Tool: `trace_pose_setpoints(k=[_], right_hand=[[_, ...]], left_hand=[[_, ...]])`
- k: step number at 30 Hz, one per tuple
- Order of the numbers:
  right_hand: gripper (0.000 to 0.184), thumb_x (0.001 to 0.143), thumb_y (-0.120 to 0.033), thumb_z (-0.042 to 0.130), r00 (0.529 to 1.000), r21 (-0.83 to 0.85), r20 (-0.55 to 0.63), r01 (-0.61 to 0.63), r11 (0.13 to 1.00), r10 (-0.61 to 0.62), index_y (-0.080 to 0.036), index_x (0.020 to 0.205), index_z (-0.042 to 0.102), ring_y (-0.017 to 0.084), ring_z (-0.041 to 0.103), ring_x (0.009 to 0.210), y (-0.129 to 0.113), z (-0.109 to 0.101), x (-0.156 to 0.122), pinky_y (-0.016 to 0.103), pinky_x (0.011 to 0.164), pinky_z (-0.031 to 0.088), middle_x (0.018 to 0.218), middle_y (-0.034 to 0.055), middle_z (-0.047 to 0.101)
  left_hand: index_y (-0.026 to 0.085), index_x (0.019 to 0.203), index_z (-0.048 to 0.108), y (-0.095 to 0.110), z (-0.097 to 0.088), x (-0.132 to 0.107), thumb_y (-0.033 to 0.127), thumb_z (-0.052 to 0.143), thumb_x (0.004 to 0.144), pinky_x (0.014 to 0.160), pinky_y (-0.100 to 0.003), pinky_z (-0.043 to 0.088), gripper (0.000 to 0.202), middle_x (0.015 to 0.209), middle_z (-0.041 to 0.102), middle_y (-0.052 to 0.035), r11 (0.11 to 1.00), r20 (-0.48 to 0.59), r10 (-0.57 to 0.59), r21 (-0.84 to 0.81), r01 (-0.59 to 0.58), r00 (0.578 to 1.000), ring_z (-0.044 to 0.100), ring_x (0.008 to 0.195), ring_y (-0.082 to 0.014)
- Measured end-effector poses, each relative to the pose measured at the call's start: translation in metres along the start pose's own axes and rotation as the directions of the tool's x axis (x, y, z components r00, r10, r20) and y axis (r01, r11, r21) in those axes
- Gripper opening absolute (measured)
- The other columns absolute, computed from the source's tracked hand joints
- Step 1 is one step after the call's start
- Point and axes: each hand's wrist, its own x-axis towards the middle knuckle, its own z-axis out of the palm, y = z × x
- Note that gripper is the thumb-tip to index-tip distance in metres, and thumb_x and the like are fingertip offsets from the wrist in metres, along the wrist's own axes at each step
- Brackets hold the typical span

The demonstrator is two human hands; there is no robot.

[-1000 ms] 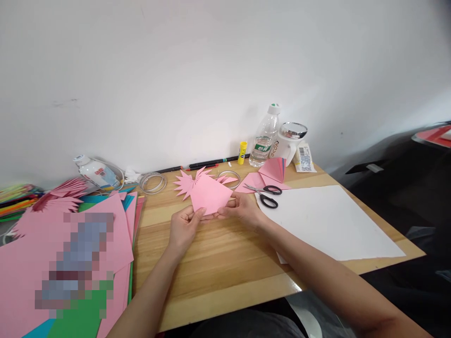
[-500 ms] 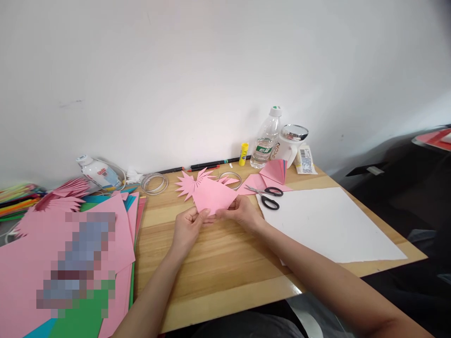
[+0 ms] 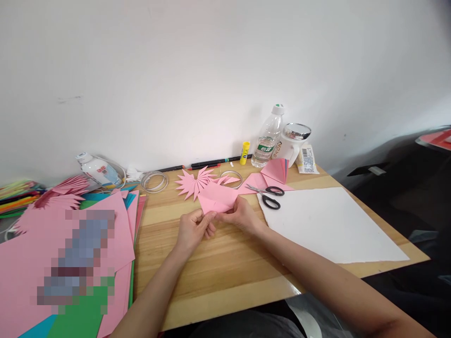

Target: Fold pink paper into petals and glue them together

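A piece of pink paper [image 3: 217,197] with creases across it is held up over the middle of the table. My left hand [image 3: 195,229] pinches its lower left corner between thumb and fingers. On its right edge, my right hand [image 3: 243,216] is closed with the thumb close to the left one; some of its fingers are behind the paper. Just beyond the sheet lies a spiky pink paper cutout [image 3: 193,182]. Black-handled scissors [image 3: 271,196] rest right of my right hand, by folded pink paper [image 3: 275,172].
A large white sheet [image 3: 331,225] covers the table's right side. Stacked coloured paper [image 3: 120,234] lies left. Along the wall stand a glue stick [image 3: 244,153], a water bottle [image 3: 267,141] and a white mug [image 3: 291,143]. A roll of tape [image 3: 155,181] lies behind my left hand.
The pink paper has tilted and shifted slightly right, and creases now show on it. My left hand has moved a little right and down, its fingers curling lower.
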Motion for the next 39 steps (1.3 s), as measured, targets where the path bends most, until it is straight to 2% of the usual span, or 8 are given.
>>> trace_pose_setpoints(k=[8, 14, 22, 26, 30, 33, 36, 39], right_hand=[[0.058, 0.05, -0.016, 0.069, 0.987, -0.106, -0.119, 0.099, 0.989, -0.112, -0.012, 0.104, 0.049, 0.018, 0.06, 0.078, -0.001, 0.001, 0.001, 0.024, 0.06, 0.048, 0.094, 0.0068, 0.065], [0.055, 0.055, -0.022, 0.069, 0.994, -0.126, -0.109, 0.006, 0.992, -0.019, -0.016, 0.104, 0.045, 0.019, 0.063, 0.065, -0.009, -0.018, 0.006, 0.026, 0.059, 0.048, 0.065, -0.0018, 0.065], [0.051, 0.058, -0.023, 0.07, 0.992, -0.199, -0.114, 0.025, 0.98, -0.049, -0.019, 0.102, 0.047, 0.016, 0.062, 0.062, -0.01, -0.028, 0.008, 0.026, 0.057, 0.046, 0.064, -0.0021, 0.064], [0.047, 0.06, -0.021, 0.068, 0.99, -0.084, -0.038, 0.135, 0.987, -0.139, -0.018, 0.104, 0.049, 0.016, 0.062, 0.071, -0.012, -0.03, 0.01, 0.029, 0.068, 0.048, 0.075, 0.0012, 0.065], [0.046, 0.064, -0.024, 0.069, 0.981, 0.056, 0.034, 0.188, 0.981, -0.19, -0.018, 0.106, 0.052, 0.017, 0.062, 0.088, -0.014, -0.03, 0.011, 0.033, 0.08, 0.047, 0.096, 0.0063, 0.065], [0.043, 0.064, -0.029, 0.071, 0.992, 0.078, 0.004, 0.122, 0.989, -0.123, -0.018, 0.102, 0.055, 0.016, 0.063, 0.076, -0.011, -0.029, 0.011, 0.03, 0.069, 0.049, 0.084, 0.0042, 0.066], [0.046, 0.061, -0.03, 0.073, 0.997, 0.093, 0.012, 0.07, 0.993, -0.071, -0.016, 0.101, 0.056, 0.015, 0.062, 0.066, -0.006, -0.029, 0.013, 0.027, 0.06, 0.048, 0.075, 0.0018, 0.066], [0.048, 0.058, -0.026, 0.075, 0.999, 0.124, 0.014, 0.035, 0.992, -0.037, -0.016, 0.101, 0.057, 0.014, 0.062, 0.066, -0.001, -0.03, 0.015, 0.026, 0.061, 0.049, 0.076, 0.0016, 0.066]], left_hand=[[0.015, 0.056, 0.053, -0.001, 0.001, -0.001, 0.042, 0.06, 0.073, 0.035, -0.019, 0.043, 0.033, 0.044, 0.06, -0.0006, 1.0, -0.001, 0.006, 0.018, -0.006, 1.0, 0.054, 0.035, -0.0112], [0.016, 0.054, 0.051, 0.004, -0.006, 0.0, 0.039, 0.061, 0.072, 0.036, -0.02, 0.044, 0.031, 0.045, 0.06, -0.0008, 1.0, -0.06, 0.004, 0.026, -0.003, 0.998, 0.055, 0.036, -0.0115], [0.015, 0.053, 0.052, 0.003, -0.01, 0.005, 0.041, 0.062, 0.07, 0.034, -0.019, 0.041, 0.033, 0.042, 0.058, -0.0005, 1.0, -0.047, -0.025, 0.006, 0.025, 0.999, 0.052, 0.033, -0.0107], [0.015, 0.05, 0.052, 0.001, -0.015, 0.007, 0.042, 0.063, 0.069, 0.032, -0.018, 0.038, 0.035, 0.039, 0.056, 0.0, 0.997, -0.017, -0.074, 0.038, 0.075, 0.997, 0.049, 0.03, -0.0095], [0.015, 0.046, 0.052, 0.001, -0.021, 0.006, 0.043, 0.064, 0.068, 0.032, -0.018, 0.037, 0.038, 0.038, 0.055, -0.0011, 0.975, 0.201, -0.192, 0.154, 0.163, 0.961, 0.049, 0.031, -0.0096], [0.014, 0.05, 0.056, 0.002, -0.022, 0.005, 0.044, 0.062, 0.071, 0.035, -0.018, 0.039, 0.037, 0.042, 0.057, -0.002, 0.977, 0.302, -0.187, 0.16, 0.144, 0.935, 0.051, 0.034, -0.0096], [0.013, 0.059, 0.06, 0.003, -0.022, 0.006, 0.044, 0.063, 0.07, 0.039, -0.019, 0.044, 0.033, 0.051, 0.063, -0.0045, 0.986, 0.284, -0.159, 0.095, 0.137, 0.946, 0.057, 0.04, -0.0113], [0.012, 0.068, 0.062, 0.002, -0.021, 0.008, 0.043, 0.068, 0.066, 0.048, -0.025, 0.051, 0.032, 0.061, 0.068, -0.0067, 0.988, 0.164, -0.138, -0.046, 0.148, 0.977, 0.063, 0.051, -0.0158]])
